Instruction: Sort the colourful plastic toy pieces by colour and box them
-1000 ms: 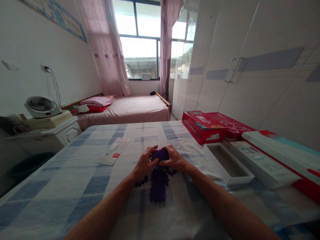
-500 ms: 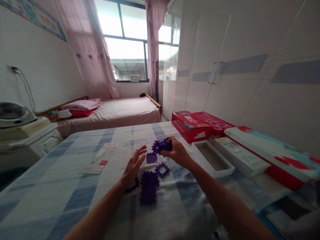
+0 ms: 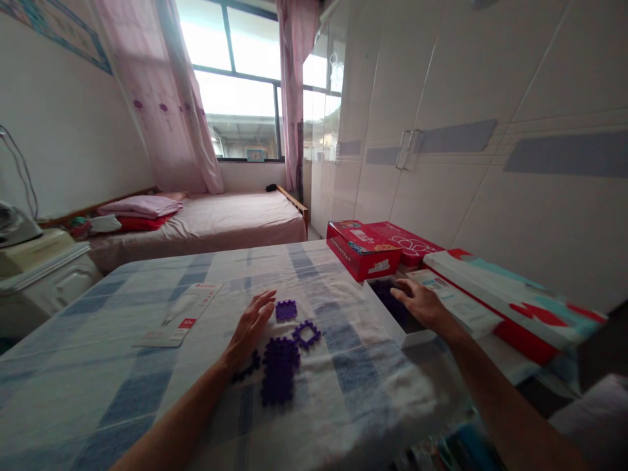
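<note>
My left hand (image 3: 252, 324) lies on the cloth with its fingers stretched out, holding nothing. Just right of its fingertips is a flat purple square piece with toothed edges (image 3: 286, 311). A purple toothed frame with a hollow middle (image 3: 307, 334) lies below that. Nearer to me are several overlapping purple toothed pieces (image 3: 279, 376), and a dark toothed strip (image 3: 246, 367) sits partly under my left wrist. My right hand (image 3: 417, 301) reaches over the white open box (image 3: 392, 322), thumb and fingers apart. Dark purple pieces (image 3: 387, 291) show inside the box beside its fingertips.
Red boxes (image 3: 366, 252) stand behind the white box, with a long white and red carton (image 3: 510, 301) to the right. A white card package (image 3: 179, 317) lies on the checked tablecloth (image 3: 98, 386) at left. A bed (image 3: 235, 219) and wardrobe (image 3: 441, 98) are beyond.
My right hand has carried the purple toothed pieces from the middle of the table rightward into the white box. The left hand stays by the pieces; the view has turned slightly right.
</note>
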Demonstrator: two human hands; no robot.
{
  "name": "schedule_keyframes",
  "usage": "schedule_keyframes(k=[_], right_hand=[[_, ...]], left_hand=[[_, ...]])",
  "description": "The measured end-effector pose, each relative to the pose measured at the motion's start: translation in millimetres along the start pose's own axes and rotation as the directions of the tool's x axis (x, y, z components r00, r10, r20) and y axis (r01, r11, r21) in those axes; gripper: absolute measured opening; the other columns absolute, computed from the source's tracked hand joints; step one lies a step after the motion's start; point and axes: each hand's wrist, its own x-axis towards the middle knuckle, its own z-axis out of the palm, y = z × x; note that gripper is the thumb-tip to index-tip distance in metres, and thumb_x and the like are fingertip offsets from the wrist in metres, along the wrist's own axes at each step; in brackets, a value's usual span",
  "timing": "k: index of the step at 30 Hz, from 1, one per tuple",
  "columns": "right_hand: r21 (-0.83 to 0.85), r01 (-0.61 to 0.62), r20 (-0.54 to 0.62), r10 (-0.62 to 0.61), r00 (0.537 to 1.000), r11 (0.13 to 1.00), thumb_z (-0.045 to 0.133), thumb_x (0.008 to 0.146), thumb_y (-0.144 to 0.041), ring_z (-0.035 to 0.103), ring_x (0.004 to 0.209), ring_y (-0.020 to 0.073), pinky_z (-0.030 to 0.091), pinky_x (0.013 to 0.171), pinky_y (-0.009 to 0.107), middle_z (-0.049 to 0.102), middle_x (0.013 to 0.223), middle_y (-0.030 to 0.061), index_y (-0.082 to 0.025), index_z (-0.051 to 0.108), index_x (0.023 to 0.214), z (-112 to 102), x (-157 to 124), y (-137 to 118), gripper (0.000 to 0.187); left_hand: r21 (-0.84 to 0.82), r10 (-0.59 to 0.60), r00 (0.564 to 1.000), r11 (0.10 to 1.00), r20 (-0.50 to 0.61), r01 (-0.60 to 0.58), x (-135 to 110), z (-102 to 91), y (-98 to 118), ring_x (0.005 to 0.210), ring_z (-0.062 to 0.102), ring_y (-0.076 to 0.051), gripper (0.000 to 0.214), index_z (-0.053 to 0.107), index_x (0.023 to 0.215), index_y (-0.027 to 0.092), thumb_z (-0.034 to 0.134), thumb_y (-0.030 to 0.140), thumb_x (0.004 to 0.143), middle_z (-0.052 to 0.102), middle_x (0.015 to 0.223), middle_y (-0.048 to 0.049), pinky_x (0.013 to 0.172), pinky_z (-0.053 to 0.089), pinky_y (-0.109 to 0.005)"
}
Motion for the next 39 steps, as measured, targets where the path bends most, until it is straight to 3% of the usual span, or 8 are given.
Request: schedule_keyframes(k=[8,13,17,22,26,30,35,39], right_hand=[[-0.191,0.175,0.101,-0.158,0.982,0.966,0.04,0.084,-0.029,0.064,0.089,0.0222,0.046,0.081,0.033,0.07,0.099,0.0067,-0.02,0.068,0.098,-15,-6,1,0.033],[-0.254,0.298,0.059,-0.293,0.954,0.92,0.044,0.081,-0.024,0.057,0.107,0.0216,0.041,0.093,0.034,0.065,0.112,0.0064,-0.019,0.067,0.104,-13,-7,-4,0.033],[-0.349,0.258,0.152,-0.217,0.964,0.901,0.043,0.083,-0.027,0.061,0.094,0.0224,0.045,0.084,0.035,0.068,0.101,0.0061,-0.02,0.07,0.09,-14,-13,0,0.029],[-0.379,0.185,0.067,-0.172,0.983,0.907,0.04,0.084,-0.026,0.059,0.097,0.0239,0.045,0.085,0.036,0.068,0.1,0.0087,-0.019,0.07,0.096,-14,-16,14,0.032],[-0.286,0.209,0.15,-0.172,0.974,0.935,0.04,0.084,-0.028,0.06,0.099,0.023,0.044,0.087,0.036,0.069,0.103,0.0069,-0.02,0.069,0.1,-7,-13,19,0.034],[-0.224,0.228,-0.009,-0.236,0.972,0.947,0.044,0.084,-0.033,0.056,0.105,0.0235,0.041,0.092,0.039,0.066,0.106,0.0057,-0.023,0.068,0.095,-13,-17,16,0.029],[-0.202,0.295,0.201,-0.255,0.946,0.934,0.048,0.082,-0.034,0.055,0.105,0.0236,0.041,0.088,0.039,0.066,0.104,0.0043,-0.025,0.071,0.082,-24,-31,21,0.024],[-0.347,0.218,0.123,-0.187,0.975,0.912,0.051,0.078,-0.027,0.054,0.1,0.026,0.043,0.08,0.04,0.063,0.102,0.0062,-0.023,0.07,0.08,-21,-34,27,0.02]], left_hand=[[-0.027,0.035,0.999,0.999,-0.041,-0.036,1,-0.1,-4,0.114,0.053,-0.025,0.046,0.056,0.12,0.019,0.041,0.049,0.088,0.051,0.13,-0.0106,0.096,0.042,-0.041],[-0.018,0.047,0.998,0.999,-0.049,-0.048,2,1.4,-3,0.114,0.053,-0.025,0.046,0.058,0.117,0.019,0.041,0.05,0.088,0.05,0.13,-0.0101,0.097,0.042,-0.041],[-0.005,0.053,0.998,0.999,-0.046,-0.054,2,1.6,-4,0.116,0.052,-0.025,0.045,0.058,0.118,0.018,0.041,0.048,0.089,0.05,0.13,-0.0103,0.098,0.041,-0.04],[-0.001,0.064,0.997,0.998,-0.047,-0.064,2,1.4,-7,0.116,0.052,-0.025,0.044,0.059,0.116,0.018,0.04,0.047,0.089,0.052,0.128,-0.0105,0.1,0.04,-0.041],[0.003,0.064,0.997,0.998,-0.046,-0.064,3,1.1,-10,0.117,0.051,-0.025,0.043,0.059,0.117,0.019,0.04,0.046,0.089,0.052,0.128,-0.0103,0.099,0.041,-0.041],[-0.002,0.064,0.997,0.998,-0.05,-0.064,2,1.1,-9,0.117,0.051,-0.025,0.042,0.061,0.115,0.019,0.041,0.046,0.089,0.053,0.127,-0.01,0.1,0.04,-0.042],[0.008,0.062,0.997,0.998,-0.054,-0.062,2,1.4,-10,0.117,0.051,-0.025,0.043,0.062,0.114,0.019,0.04,0.047,0.089,0.053,0.128,-0.0096,0.1,0.04,-0.041],[0.021,0.064,0.997,0.998,-0.053,-0.063,3,1.2,-11,0.116,0.051,-0.025,0.045,0.064,0.111,0.018,0.039,0.048,0.089,0.053,0.127,-0.0095,0.1,0.04,-0.041]])
